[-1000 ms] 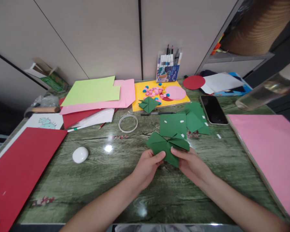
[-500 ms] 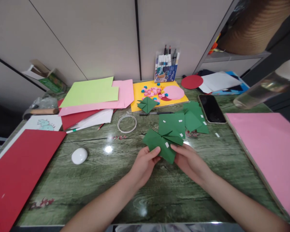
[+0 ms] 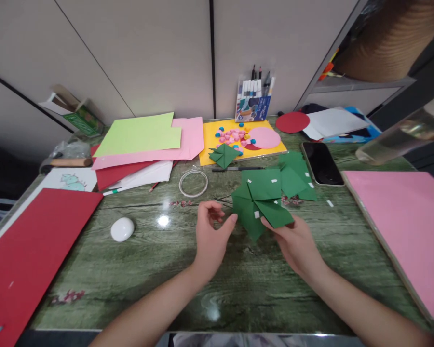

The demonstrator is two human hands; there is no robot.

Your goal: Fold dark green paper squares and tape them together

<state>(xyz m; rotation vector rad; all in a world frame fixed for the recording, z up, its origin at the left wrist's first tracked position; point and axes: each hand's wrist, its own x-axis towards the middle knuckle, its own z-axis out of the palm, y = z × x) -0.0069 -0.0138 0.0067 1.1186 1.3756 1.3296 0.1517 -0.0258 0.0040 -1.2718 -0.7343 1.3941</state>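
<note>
My right hand (image 3: 292,241) pinches a folded dark green paper piece (image 3: 262,214) made of joined triangular flaps, with a small white tape tab on it. It is held just above the green marbled table (image 3: 130,270). My left hand (image 3: 211,231) hovers right beside the piece's left edge, fingers curled and apart, with the thumb near the paper and nothing gripped. Behind the piece lie flat green paper squares (image 3: 262,183) with white tape tabs and more green pieces (image 3: 296,176).
A tape ring (image 3: 193,182), a white oval object (image 3: 122,229), a phone (image 3: 321,164), a black pen (image 3: 238,169), another folded green piece (image 3: 223,155) on a yellow sheet (image 3: 210,144), coloured paper stacks (image 3: 144,144), red sheet (image 3: 32,241), pink sheet (image 3: 405,226), marker pack (image 3: 253,99).
The green piece has turned and shifted right in my right hand. My left hand has let go of it and now sits open beside it.
</note>
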